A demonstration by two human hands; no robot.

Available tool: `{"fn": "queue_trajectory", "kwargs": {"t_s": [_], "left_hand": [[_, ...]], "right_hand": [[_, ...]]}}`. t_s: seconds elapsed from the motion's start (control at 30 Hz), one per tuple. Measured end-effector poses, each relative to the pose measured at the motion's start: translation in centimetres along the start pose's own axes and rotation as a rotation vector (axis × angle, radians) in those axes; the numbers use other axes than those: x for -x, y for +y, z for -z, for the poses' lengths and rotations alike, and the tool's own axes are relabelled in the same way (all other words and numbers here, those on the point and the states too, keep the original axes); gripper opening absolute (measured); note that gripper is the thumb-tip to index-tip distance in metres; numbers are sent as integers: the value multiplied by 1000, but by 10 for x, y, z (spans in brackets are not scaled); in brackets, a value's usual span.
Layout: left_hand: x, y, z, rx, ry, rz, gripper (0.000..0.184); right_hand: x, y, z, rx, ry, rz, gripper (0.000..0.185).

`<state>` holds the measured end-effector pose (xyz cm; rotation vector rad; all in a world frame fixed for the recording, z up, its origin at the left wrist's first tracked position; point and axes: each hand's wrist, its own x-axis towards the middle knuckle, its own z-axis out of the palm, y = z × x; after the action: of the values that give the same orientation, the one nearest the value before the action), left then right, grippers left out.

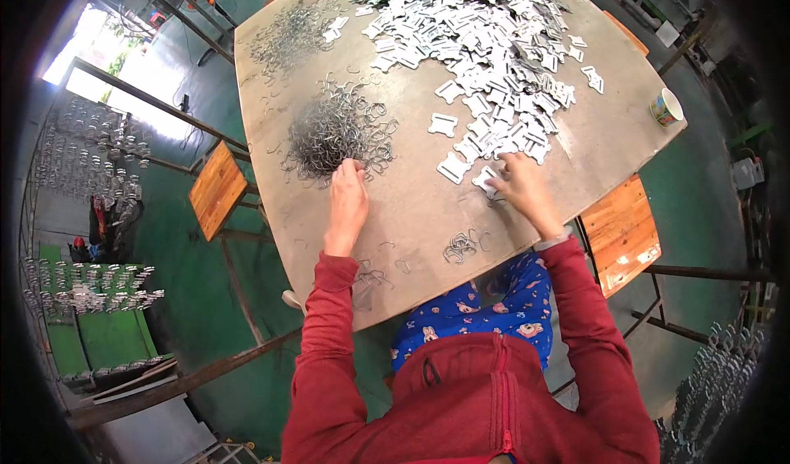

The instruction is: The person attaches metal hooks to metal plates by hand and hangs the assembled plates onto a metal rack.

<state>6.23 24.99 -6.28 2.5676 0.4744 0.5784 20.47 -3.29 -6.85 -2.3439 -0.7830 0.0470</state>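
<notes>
My left hand (350,196) is closed in a pinch at the near edge of a tangled heap of small bent wire hooks (329,135). Its fingertips hide whatever lies between them. To the right, my right hand (527,188) reaches over the table with thumb and fingers apart. They are around the right end of a flat, pale metal plate (484,181) with notched sides; whether they touch it I cannot tell. Beyond this hand spreads a large pile of similar plates (485,60). A single plate (443,124) lies between the two heaps.
A small cluster of hooks (466,247) lies near the table's front edge, and another scatter of hooks (292,36) at the far left. A paper cup (665,107) stands by the right edge. Wooden stools (218,190) flank the table (411,225). Racks of hanging metal parts (90,287) stand left.
</notes>
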Motion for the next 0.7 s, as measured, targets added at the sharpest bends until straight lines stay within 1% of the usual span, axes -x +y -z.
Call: {"fn": "queue_trajectory", "kwargs": {"t_s": [0.07, 0.1, 0.17, 0.2, 0.27, 0.3, 0.4, 0.43, 0.5, 0.53, 0.57, 0.67, 0.7], "left_hand": [[4, 13, 2, 156, -77, 28, 10], [9, 9, -8, 177, -52, -86, 15], [17, 3, -29, 177, -181, -46, 18], [20, 4, -34, 178, -244, -30, 19], [22, 12, -31, 295, -223, 60, 19], [21, 17, -31, 357, -218, 103, 19], [16, 43, -11, 236, -113, 23, 14], [13, 43, -11, 133, -40, -76, 14], [9, 41, -8, -67, 99, -270, 12], [7, 42, -7, -62, 66, -237, 13], [4, 44, -6, -58, 30, -201, 14], [-1, 61, -3, -25, -99, -73, 16], [-4, 63, -6, 12, -129, -28, 17]], "right_hand": [[8, -13, -14, 175, 138, 150, 32], [8, -14, -17, 175, 131, 154, 31], [5, -15, -20, 180, 122, 167, 29], [3, -12, -22, 112, 62, 133, 26], [-5, -3, -19, -12, -40, 69, 21], [-6, -19, -4, -55, -64, -4, 18], [9, -51, 36, -363, 17, -92, 19], [14, -41, 33, -386, 48, -83, 23], [31, -41, 41, -543, 114, -82, 22], [41, -44, 47, -620, 145, -85, 21], [50, -47, 53, -704, 126, -121, 21], [76, -45, 60, -1111, 99, -192, 22], [83, -45, 60, -1149, 112, -232, 24]]}}
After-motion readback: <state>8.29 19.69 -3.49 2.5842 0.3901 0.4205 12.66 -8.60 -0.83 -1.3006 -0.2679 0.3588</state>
